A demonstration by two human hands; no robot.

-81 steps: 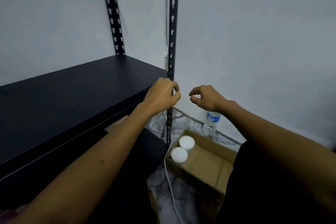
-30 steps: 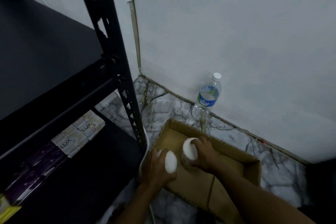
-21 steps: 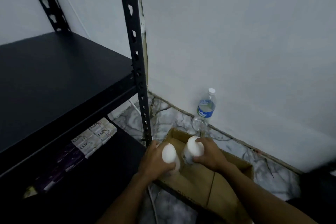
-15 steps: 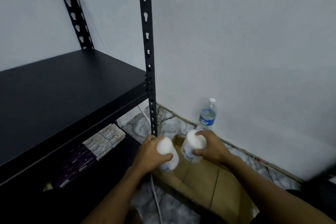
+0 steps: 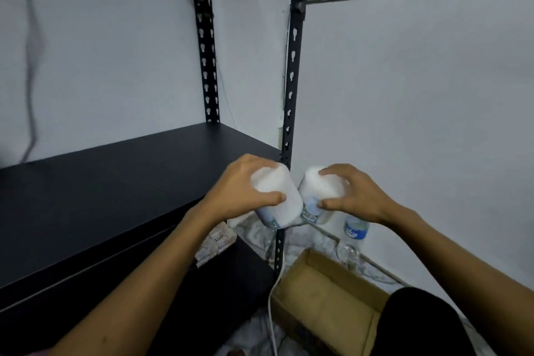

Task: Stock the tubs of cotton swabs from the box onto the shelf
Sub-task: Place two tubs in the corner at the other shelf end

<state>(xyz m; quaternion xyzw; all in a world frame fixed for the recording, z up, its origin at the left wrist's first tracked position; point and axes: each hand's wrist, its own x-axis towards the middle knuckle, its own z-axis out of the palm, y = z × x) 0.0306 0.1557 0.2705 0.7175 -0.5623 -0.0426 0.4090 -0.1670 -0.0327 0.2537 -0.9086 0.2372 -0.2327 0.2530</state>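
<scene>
At shelf (image 5: pixel 121 182) edge: L hand (image 5: pixel 239 188) grips left tub (image 5: pixel 277 196), R hand (image 5: pixel 352 196) grips right tub (image 5: pixel 320 196). Shelf lies left; L hand nearer.

One head-worn camera looks forward and down, close over the shelf (image 5: pixel 121 182) corner

Bare forearms, no sleeves visible; dark trouser leg (image 5: pixel 419 324) lower right.
</scene>
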